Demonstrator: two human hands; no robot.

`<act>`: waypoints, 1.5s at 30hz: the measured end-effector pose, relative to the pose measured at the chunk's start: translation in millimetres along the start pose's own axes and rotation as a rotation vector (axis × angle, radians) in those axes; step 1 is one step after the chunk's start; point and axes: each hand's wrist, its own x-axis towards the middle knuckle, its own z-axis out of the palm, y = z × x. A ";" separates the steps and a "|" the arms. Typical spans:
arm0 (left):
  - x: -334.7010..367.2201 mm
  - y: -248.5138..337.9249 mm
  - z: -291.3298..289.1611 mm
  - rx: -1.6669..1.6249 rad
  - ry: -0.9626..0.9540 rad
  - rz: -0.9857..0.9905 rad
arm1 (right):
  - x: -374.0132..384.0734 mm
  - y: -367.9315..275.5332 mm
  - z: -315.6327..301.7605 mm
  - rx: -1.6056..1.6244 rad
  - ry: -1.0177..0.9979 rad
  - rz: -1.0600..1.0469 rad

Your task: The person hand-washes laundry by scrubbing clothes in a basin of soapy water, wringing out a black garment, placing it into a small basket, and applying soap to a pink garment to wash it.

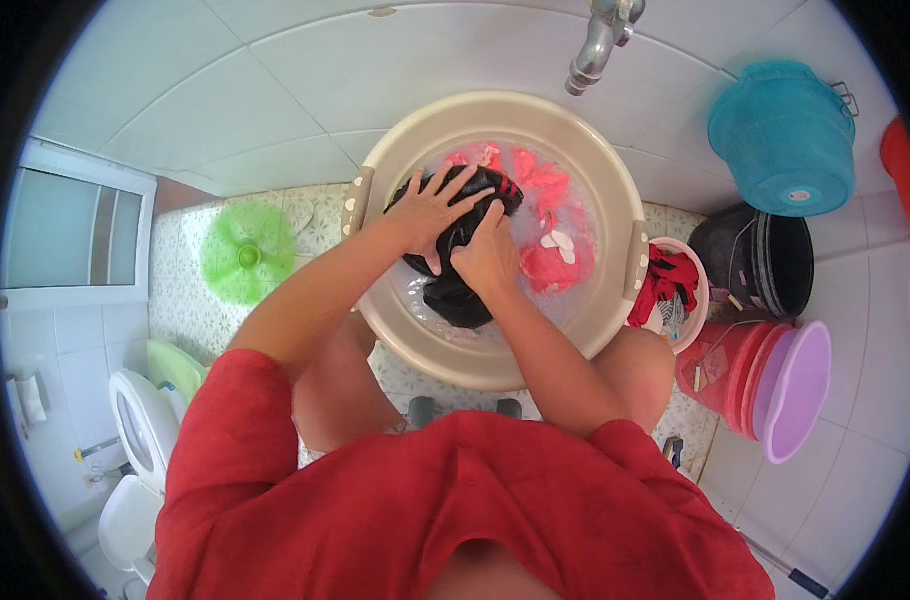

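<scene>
A wide beige washtub (pixel 503 108) holds cloudy, sudsy water. In its left half lies a wet, shiny black garment (pixel 459 303) with a red stripe near its upper right end. My left hand (pixel 427 212) presses flat on the garment, fingers spread. My right hand (pixel 488 254) is closed on the same cloth just to the right, its fingertips partly hidden. Pink-red clothing (pixel 547 185) floats in the right half, with a small white piece (pixel 558 245) on top of it.
A pink basin of red and dark clothes (pixel 672 285) stands right of the tub. Beyond it are a black bucket (pixel 740 255), stacked red buckets (pixel 720 360) and a lilac basin (pixel 800 390). A teal bucket (pixel 783 140) and a tap (pixel 597 45) are above. A green fan-like object (pixel 247 254) and toilet (pixel 140 425) are left.
</scene>
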 end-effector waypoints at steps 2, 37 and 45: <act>17.4 1.2 17.4 0.107 -0.124 -0.035 | 8.3 7.6 9.2 -0.114 -0.151 0.102; 91.9 7.5 129.8 -0.972 0.355 -0.425 | 53.4 172.1 -26.3 0.550 -0.049 0.195; -21.0 42.8 -31.0 -1.564 0.418 -0.364 | 56.8 148.0 -36.6 1.528 -0.546 0.698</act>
